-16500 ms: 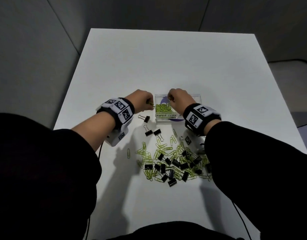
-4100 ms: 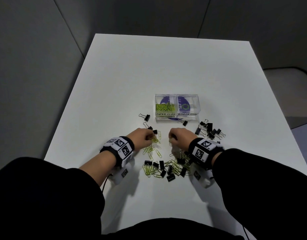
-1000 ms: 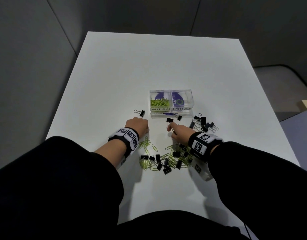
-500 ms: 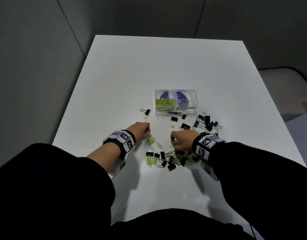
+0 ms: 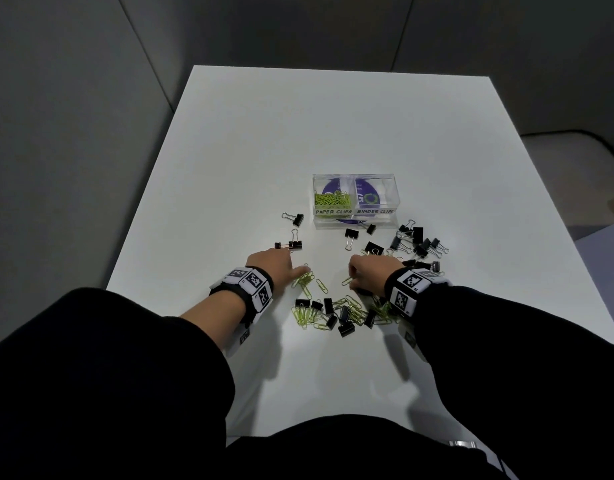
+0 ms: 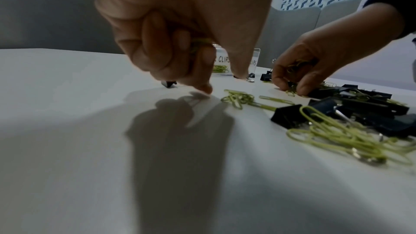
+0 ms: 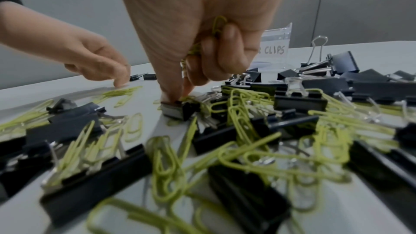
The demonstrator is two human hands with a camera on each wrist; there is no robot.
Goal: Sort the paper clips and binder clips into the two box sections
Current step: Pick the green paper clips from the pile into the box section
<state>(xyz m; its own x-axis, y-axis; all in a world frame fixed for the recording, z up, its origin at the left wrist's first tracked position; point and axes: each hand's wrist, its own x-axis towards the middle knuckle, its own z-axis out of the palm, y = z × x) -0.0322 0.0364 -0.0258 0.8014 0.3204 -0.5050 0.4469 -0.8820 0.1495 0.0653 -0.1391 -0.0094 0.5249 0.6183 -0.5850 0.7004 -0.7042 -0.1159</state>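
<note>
A clear two-section box (image 5: 388,216) stands mid-table; its left section, labelled PAPER CLIPS, holds green paper clips (image 5: 333,199), and I see no clips in the BINDER CLIPS section. A mixed pile (image 5: 340,311) of green paper clips and black binder clips lies near me. My left hand (image 5: 300,271) keeps several paper clips (image 6: 200,44) in its curled fingers, its forefinger down beside a small loose bunch (image 5: 303,280). My right hand (image 5: 352,280) also grips paper clips (image 7: 218,24), while its thumb and forefinger pinch at the pile next to a binder clip (image 7: 178,108).
Several black binder clips (image 5: 418,242) are bunched right of the box. A few more binder clips (image 5: 293,219) lie left of and in front of the box. The white table's right edge (image 5: 554,216) is close to that bunch.
Since 16.5 s ago both hands have come back from the box to the pile. In the last second they stay there, the left forefinger reaching right toward the loose paper clips.
</note>
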